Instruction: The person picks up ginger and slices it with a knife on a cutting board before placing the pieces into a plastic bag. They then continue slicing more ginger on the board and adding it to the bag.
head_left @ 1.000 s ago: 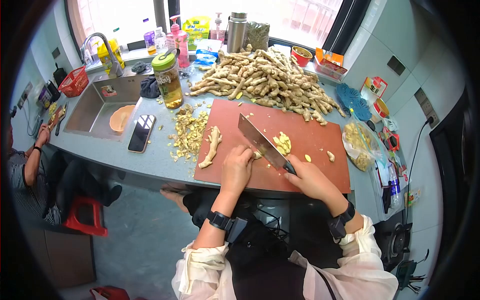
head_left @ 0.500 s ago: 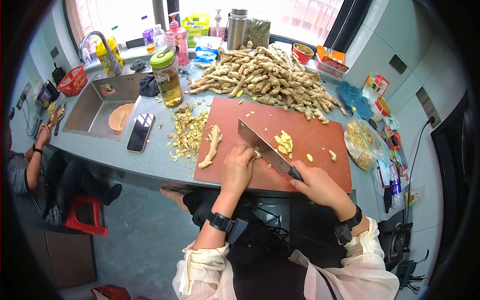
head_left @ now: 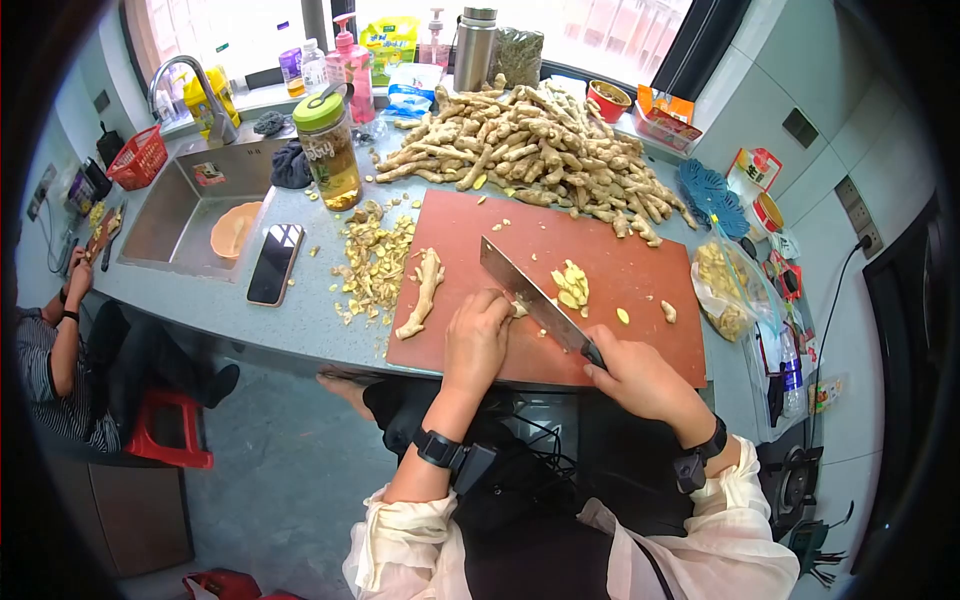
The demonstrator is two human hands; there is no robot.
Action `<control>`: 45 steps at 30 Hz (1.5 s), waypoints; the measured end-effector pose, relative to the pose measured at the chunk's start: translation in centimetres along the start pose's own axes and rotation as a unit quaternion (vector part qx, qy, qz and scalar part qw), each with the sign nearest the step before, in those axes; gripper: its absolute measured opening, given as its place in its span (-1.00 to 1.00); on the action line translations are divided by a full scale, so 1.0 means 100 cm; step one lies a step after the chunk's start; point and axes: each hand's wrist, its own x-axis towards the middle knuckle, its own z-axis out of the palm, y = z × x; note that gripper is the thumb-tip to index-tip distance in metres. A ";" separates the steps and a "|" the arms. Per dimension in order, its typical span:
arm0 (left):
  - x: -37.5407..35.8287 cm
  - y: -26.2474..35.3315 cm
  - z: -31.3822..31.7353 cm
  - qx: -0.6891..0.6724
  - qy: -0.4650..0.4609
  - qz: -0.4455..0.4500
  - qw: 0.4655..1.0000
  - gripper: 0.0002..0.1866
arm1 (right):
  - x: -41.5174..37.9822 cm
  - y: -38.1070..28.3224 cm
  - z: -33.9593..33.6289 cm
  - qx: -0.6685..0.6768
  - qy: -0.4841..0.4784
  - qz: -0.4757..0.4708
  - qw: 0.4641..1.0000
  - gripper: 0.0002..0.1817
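The right hand (head_left: 640,378) is closed around the handle of a broad steel cleaver (head_left: 530,295). The blade lies tilted across the near half of the reddish-brown rectangular cutting board (head_left: 650,345). Compared with a second ago, the right hand has drawn back toward the board's near edge, and the blade has slid slightly rightward with it. The left hand (head_left: 476,335) is curled, fingertips down, pinning a small piece of pale ginger (head_left: 518,310) against the board just left of the blade. The piece is largely hidden under the fingers. This hand has barely moved.

Judgement: the cut is mid-stroke, with the blade being drawn through the held piece.

A small heap of cut yellow ginger slices (head_left: 571,285) lies just beyond the blade. A whole knobbly ginger root (head_left: 423,290) rests on the board's left edge. Beige peelings (head_left: 375,262) cover the grey counter beside it.
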 end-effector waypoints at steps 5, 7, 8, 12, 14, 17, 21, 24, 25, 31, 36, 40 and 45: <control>0.001 0.000 0.001 0.005 0.003 0.002 1.000 -0.95 | 0.019 -0.006 0.006 0.008 0.024 -0.033 0.999 -0.70; 0.000 0.001 0.001 0.008 0.002 0.003 1.000 -0.95 | 0.025 -0.007 0.007 0.008 0.034 -0.040 0.999 -0.71; 0.000 0.000 0.002 0.008 0.006 0.004 1.000 -0.94 | 0.027 -0.009 0.007 0.005 0.034 -0.036 0.999 -0.72; -0.001 0.000 0.001 0.006 0.008 -0.002 1.000 -0.94 | 0.021 -0.006 0.009 -0.005 0.028 -0.036 0.999 -0.72; 0.000 0.001 0.000 0.007 0.008 -0.003 1.000 -0.94 | 0.005 -0.005 0.002 -0.014 0.018 -0.031 0.999 -0.72; 0.000 0.001 -0.001 0.008 0.004 -0.002 1.000 -0.94 | -0.006 -0.001 0.005 -0.015 0.007 -0.018 1.000 -0.70; 0.000 0.001 0.000 0.011 -0.003 0.003 1.000 -0.94 | 0.003 0.003 0.013 0.008 0.014 -0.001 1.000 -0.65; 0.001 0.004 -0.002 0.021 -0.006 0.009 1.000 -0.94 | 0.032 0.005 0.025 0.038 0.047 -0.025 0.998 -0.63; 0.001 0.004 -0.002 0.022 -0.006 0.009 1.000 -0.94 | 0.039 0.000 0.023 0.038 0.047 -0.027 0.998 -0.63; -0.001 0.000 0.001 0.021 0.011 0.012 1.000 -0.92 | 0.037 -0.009 0.016 0.022 0.066 -0.045 0.997 -0.69; 0.000 0.001 -0.001 0.020 -0.006 0.005 1.000 -0.92 | 0.006 0.000 0.010 0.006 0.001 0.003 1.000 -0.69; 0.000 0.000 0.000 0.010 -0.012 0.014 1.000 -0.92 | 0.019 -0.001 0.014 0.026 0.000 0.006 1.000 -0.64; 0.000 0.000 -0.001 0.006 0.002 0.016 1.000 -0.92 | 0.052 -0.014 0.021 0.025 0.065 -0.030 0.997 -0.70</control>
